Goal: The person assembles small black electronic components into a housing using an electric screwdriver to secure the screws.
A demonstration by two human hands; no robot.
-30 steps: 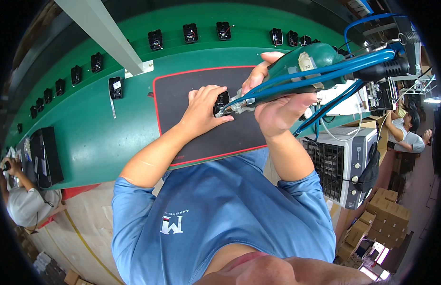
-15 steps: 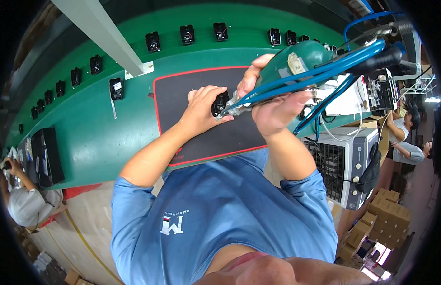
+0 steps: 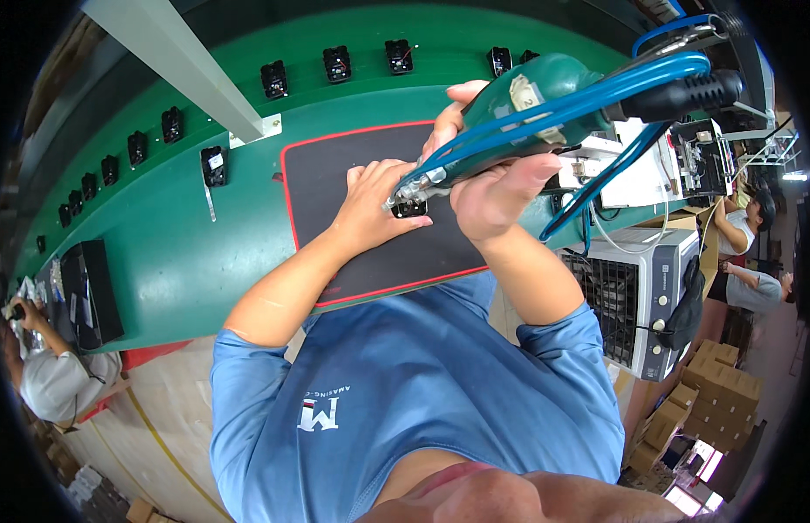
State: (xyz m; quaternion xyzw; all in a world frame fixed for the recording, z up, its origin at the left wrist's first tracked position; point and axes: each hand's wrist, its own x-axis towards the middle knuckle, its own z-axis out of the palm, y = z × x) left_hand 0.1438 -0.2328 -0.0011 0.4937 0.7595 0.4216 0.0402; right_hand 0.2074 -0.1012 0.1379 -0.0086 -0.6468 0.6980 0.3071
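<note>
A green power screwdriver (image 3: 544, 96), with a blue air hose (image 3: 627, 87) running along it, tilts down toward the mat. My right hand (image 3: 492, 205) is wrapped round its body, the thumb stretched along it. Its clear tip (image 3: 415, 186) meets a small black housing (image 3: 412, 209) lying on the dark, red-edged mat (image 3: 370, 270). Around the left side of that housing my left hand (image 3: 370, 205) is closed, keeping it on the mat. Part of the housing is hidden by my fingers and the screwdriver's tip.
Similar black housings (image 3: 337, 64) stand in a row along the green belt. One (image 3: 215, 166) with a pale strip lies left of the mat. A grey post (image 3: 174, 61) rises behind it. An air cooler (image 3: 636, 296) stands at right. People work at both sides.
The screwdriver's tip has shifted left over the black housing, and its body has swung slightly left and down with my right hand. My left hand stays on the housing.
</note>
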